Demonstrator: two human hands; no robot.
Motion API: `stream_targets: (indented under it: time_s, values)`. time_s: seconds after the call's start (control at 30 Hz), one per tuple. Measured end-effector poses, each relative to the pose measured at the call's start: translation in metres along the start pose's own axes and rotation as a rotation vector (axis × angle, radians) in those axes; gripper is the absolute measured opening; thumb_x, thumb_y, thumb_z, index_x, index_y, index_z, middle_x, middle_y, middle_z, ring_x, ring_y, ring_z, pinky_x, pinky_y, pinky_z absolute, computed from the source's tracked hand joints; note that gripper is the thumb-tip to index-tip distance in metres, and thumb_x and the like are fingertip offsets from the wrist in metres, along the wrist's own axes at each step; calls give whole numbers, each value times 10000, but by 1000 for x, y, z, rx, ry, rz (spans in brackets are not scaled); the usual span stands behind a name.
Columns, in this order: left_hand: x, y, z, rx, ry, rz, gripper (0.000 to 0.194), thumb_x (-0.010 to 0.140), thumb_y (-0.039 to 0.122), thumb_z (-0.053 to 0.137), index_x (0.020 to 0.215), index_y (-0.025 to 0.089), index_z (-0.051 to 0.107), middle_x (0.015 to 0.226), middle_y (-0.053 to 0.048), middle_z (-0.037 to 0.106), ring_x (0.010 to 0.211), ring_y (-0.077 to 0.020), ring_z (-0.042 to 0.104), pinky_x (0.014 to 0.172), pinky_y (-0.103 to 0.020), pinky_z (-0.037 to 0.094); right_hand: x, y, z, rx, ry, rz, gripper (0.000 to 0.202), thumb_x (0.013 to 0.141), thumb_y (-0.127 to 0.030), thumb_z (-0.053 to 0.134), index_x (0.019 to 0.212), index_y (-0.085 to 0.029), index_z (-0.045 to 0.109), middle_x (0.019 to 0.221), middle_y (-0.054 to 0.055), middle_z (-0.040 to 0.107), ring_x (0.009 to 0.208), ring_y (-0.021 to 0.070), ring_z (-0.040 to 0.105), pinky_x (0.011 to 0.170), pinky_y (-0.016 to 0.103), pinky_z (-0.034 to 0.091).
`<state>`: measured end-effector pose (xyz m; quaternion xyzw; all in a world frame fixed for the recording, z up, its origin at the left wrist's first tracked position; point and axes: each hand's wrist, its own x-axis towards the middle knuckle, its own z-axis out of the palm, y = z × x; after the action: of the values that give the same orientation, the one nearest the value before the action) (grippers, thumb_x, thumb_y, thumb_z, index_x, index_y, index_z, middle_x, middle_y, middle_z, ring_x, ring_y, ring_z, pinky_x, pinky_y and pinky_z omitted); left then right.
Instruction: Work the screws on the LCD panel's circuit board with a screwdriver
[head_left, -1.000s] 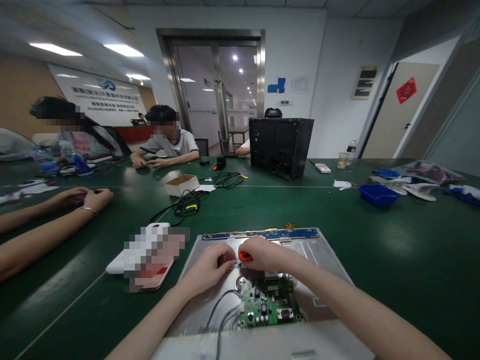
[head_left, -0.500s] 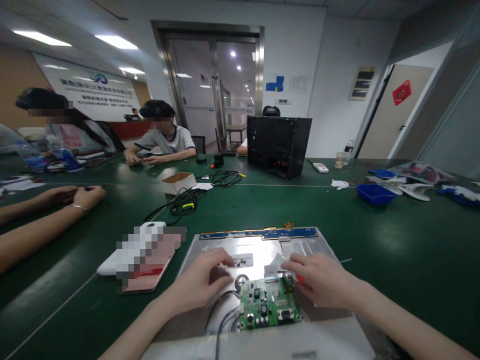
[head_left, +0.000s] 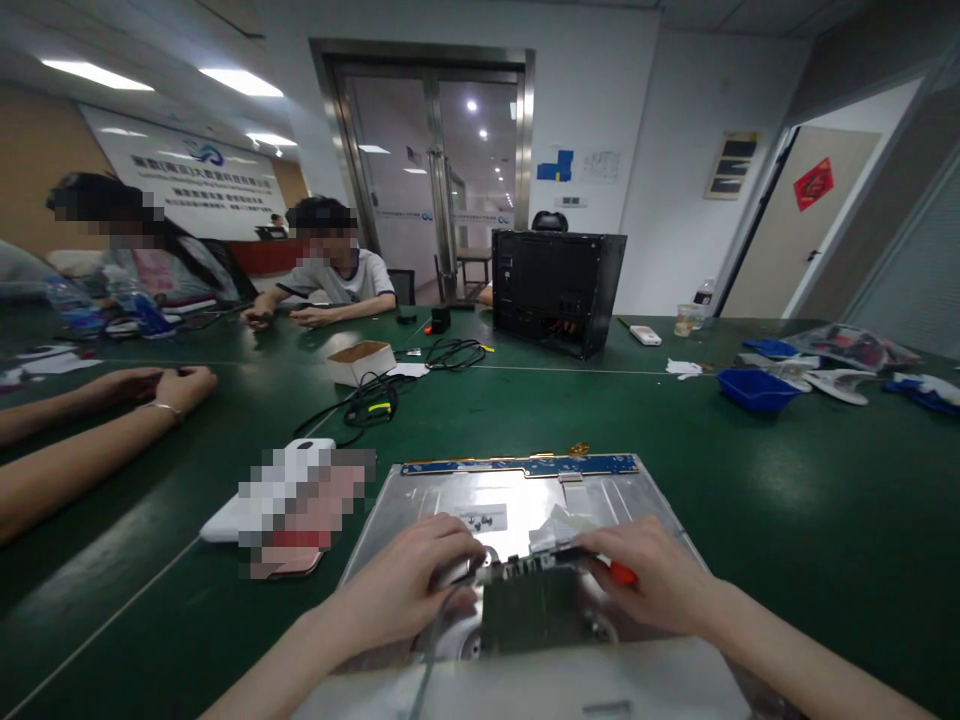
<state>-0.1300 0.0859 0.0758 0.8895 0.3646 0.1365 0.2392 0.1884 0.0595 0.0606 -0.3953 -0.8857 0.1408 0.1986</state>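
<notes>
A green circuit board (head_left: 531,567) is tilted up and seen almost edge-on above a silver metal panel (head_left: 442,493). My left hand (head_left: 416,575) pinches its left end, where a thin cable runs down. Closed on the board's right end, my right hand (head_left: 645,570) also has a small red object (head_left: 622,573) tucked in its fingers; its kind is mostly hidden. Several small screws (head_left: 480,522) lie on a pale patch of the panel, with a crumpled clear film (head_left: 559,527) beside them. Along the panel's far edge runs a narrow blue circuit strip (head_left: 517,465).
Left of the panel lie a white phone (head_left: 232,512) and a pink phone (head_left: 300,555). Beyond are black cables (head_left: 367,405), an open box (head_left: 361,362) and a black computer case (head_left: 555,290). A blue tray (head_left: 757,390) stands right. Another person's hands (head_left: 184,390) rest at left.
The board was lying flat with its components facing up; now it is tipped up between both hands. My right hand has closed on its right end, my left on its left end.
</notes>
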Motion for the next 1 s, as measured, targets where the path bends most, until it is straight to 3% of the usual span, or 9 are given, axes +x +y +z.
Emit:
stream_targets:
  time_s: [0.07,0.17,0.27,0.37,0.5,0.67,0.77,0.9,1.0]
  values:
    - [4,-1,2,-32,22,-13,152,948,260,591,1050,229,699,1033,-53,690,964,-227,630,849,-325,477,14,-6,-4,41,37,131,167,938,-194,515,856,-176,659,666,14,669,567,132,581,567,245,375]
    - [9,0,4,-53,73,-46,248,987,233,486,910,208,721,935,-53,713,902,-216,643,826,-316,470,33,-12,-11,77,28,336,240,950,-249,550,731,-175,617,625,-2,615,559,129,539,534,239,327]
    - [12,1,7,-63,105,-74,300,995,248,468,851,201,727,886,-48,722,863,-212,652,799,-308,467,41,-11,-15,66,13,403,294,947,-265,577,668,-176,586,627,-6,605,580,130,534,537,239,320]
    - [12,1,10,-71,103,-36,298,989,254,478,841,198,730,870,-42,720,853,-207,652,780,-299,467,37,-7,-15,99,26,353,278,959,-261,559,703,-174,621,640,-5,623,581,131,552,536,233,338]
    - [7,-3,12,-86,162,23,277,986,247,486,853,195,724,881,-49,702,864,-203,642,780,-295,475,22,-6,-12,81,75,151,240,967,-236,530,777,-176,665,627,-3,657,537,123,579,527,228,373]
    - [1,-6,12,-102,131,50,227,992,257,513,964,215,735,909,-51,699,860,-199,642,764,-287,482,3,-3,-4,-239,217,-240,235,976,-137,443,984,-173,675,849,62,768,649,154,697,541,237,439]
    - [-1,-5,10,-106,85,55,219,978,230,527,1019,229,742,953,-55,705,907,-206,650,810,-301,494,-8,1,3,-411,198,-389,264,986,-115,407,1078,-143,653,990,103,782,678,162,723,529,243,482]
    - [-8,-1,8,-99,21,4,246,957,270,565,1143,247,725,1098,-73,689,1037,-239,640,934,-361,494,-20,1,5,-423,-13,-286,293,938,-98,509,1192,-168,639,1195,110,743,739,191,752,555,272,544]
    - [-17,5,8,-80,2,-70,412,859,320,694,1264,254,668,1277,-97,631,1176,-297,590,1027,-440,467,-27,-3,-4,-248,-154,-92,417,888,-65,560,1253,-243,652,1332,76,684,974,230,755,731,309,599]
